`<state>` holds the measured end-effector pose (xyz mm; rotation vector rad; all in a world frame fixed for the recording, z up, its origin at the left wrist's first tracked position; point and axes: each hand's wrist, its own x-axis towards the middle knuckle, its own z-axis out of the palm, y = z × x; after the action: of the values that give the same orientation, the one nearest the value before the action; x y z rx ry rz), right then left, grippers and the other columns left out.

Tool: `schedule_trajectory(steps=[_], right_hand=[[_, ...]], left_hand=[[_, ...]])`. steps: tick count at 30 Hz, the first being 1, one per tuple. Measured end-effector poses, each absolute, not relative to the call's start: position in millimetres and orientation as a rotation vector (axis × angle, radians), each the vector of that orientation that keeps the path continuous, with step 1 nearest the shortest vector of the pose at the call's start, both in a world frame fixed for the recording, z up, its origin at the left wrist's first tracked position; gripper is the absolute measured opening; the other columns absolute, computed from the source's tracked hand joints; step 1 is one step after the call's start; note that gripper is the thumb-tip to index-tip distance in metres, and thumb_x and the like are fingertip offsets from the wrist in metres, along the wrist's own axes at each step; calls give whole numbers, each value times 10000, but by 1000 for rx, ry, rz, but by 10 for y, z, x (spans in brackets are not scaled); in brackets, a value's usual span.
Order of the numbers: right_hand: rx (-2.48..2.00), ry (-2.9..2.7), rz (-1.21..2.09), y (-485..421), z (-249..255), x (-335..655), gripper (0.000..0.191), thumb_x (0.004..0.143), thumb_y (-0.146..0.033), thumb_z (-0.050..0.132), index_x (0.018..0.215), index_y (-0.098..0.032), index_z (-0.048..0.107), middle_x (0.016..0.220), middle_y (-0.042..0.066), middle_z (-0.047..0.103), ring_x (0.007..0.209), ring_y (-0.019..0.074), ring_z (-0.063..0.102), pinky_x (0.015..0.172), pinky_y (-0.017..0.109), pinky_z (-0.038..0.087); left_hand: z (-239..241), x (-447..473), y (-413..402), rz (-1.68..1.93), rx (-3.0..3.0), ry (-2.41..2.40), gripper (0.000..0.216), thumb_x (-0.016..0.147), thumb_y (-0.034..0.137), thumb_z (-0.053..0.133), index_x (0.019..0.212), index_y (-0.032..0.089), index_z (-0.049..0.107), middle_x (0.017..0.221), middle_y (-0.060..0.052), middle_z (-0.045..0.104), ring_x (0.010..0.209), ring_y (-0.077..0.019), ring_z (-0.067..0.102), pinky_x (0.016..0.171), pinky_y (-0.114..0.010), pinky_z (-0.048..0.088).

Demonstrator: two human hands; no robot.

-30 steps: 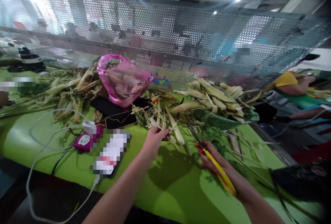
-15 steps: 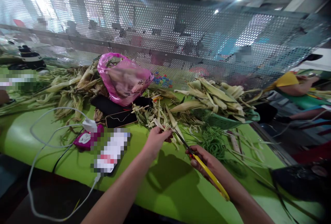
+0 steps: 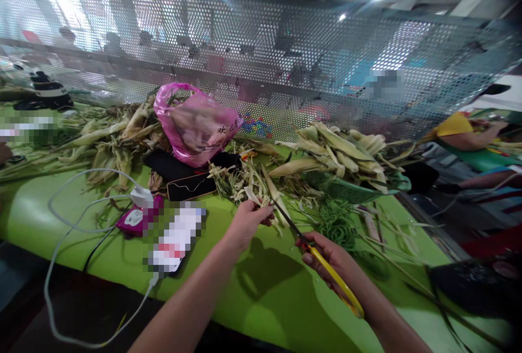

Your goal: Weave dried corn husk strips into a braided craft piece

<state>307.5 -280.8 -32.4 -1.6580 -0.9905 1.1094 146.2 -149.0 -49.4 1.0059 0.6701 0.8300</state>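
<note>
My left hand [image 3: 249, 221] pinches a pale strip of corn husk [image 3: 253, 195] that looks knotted at the fingertips. In my right hand [image 3: 326, 258] is a pair of scissors [image 3: 332, 276] with yellow handles. Their dark blades point up and left to the husk beside my left fingers; whether they touch it I cannot tell. Just behind lies a heap of small knotted husk pieces [image 3: 234, 181]. A bundle of green string [image 3: 337, 225] rests on the table beyond my right hand.
A green basket [image 3: 346, 194] heaped with corn husks [image 3: 338, 149] stands at the back right. Behind my left hand are a pink plastic bag [image 3: 196, 124] and a phone [image 3: 191, 186]. A charging phone [image 3: 177, 239], purple power bank [image 3: 136, 220] and white cable [image 3: 49, 277] lie left. Another person's arm [image 3: 475, 138] shows at right.
My right hand and the scissors have shifted slightly right and down. My left hand has moved slightly right, still pinching the husk.
</note>
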Motion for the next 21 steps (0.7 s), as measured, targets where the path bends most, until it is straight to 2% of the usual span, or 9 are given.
schedule_trajectory(steps=[5, 10, 13, 15, 18, 21], right_hand=[[-1651, -938, 1038, -2831, -265, 3115, 328, 581, -391, 809, 821, -201, 691, 533, -44, 532, 357, 55, 343, 303, 170, 256], [-1672, -1060, 919, -2826, -207, 3168, 336, 600, -398, 798, 858, -211, 691, 576, -32, 563, 428, 85, 408, 354, 181, 301], [-1684, -1135, 851, -2830, -207, 3211, 341, 621, -403, 784, 888, -215, 685, 648, -8, 609, 529, 136, 507, 436, 216, 389], [-1691, -1203, 785, -2848, -218, 3254, 352, 641, -404, 771, 924, -215, 678, 722, 10, 640, 630, 172, 562, 532, 247, 446], [-1745, -1303, 733, -2905, -252, 3340, 387, 672, -403, 752, 1001, -227, 648, 764, 15, 648, 674, 190, 574, 600, 271, 469], [-1808, -1400, 745, -2976, -286, 3409, 424, 707, -401, 727, 1075, -237, 595, 827, 29, 657, 724, 209, 591, 641, 283, 485]], left_hand=[[-534, 1446, -1487, 764, 983, 648, 132, 704, 233, 586, 783, 146, 646, 711, -20, 586, 625, -100, 491, 584, -219, 371], [-495, 1418, -1500, 741, 1079, 634, 112, 759, 232, 509, 799, 172, 594, 706, -9, 559, 628, -108, 472, 574, -223, 345], [-444, 1407, -1499, 731, 1131, 641, 96, 773, 271, 549, 805, 181, 561, 691, 2, 558, 612, -104, 461, 581, -225, 342], [-437, 1406, -1484, 744, 1150, 625, 160, 788, 330, 571, 756, 175, 546, 690, -5, 557, 610, -99, 456, 593, -227, 347], [-455, 1405, -1456, 781, 1105, 594, 292, 786, 435, 598, 696, 170, 517, 663, 0, 529, 591, -90, 443, 585, -226, 343], [-462, 1397, -1446, 777, 998, 530, 359, 751, 507, 639, 729, 166, 527, 654, 17, 509, 566, -78, 426, 571, -220, 342]])
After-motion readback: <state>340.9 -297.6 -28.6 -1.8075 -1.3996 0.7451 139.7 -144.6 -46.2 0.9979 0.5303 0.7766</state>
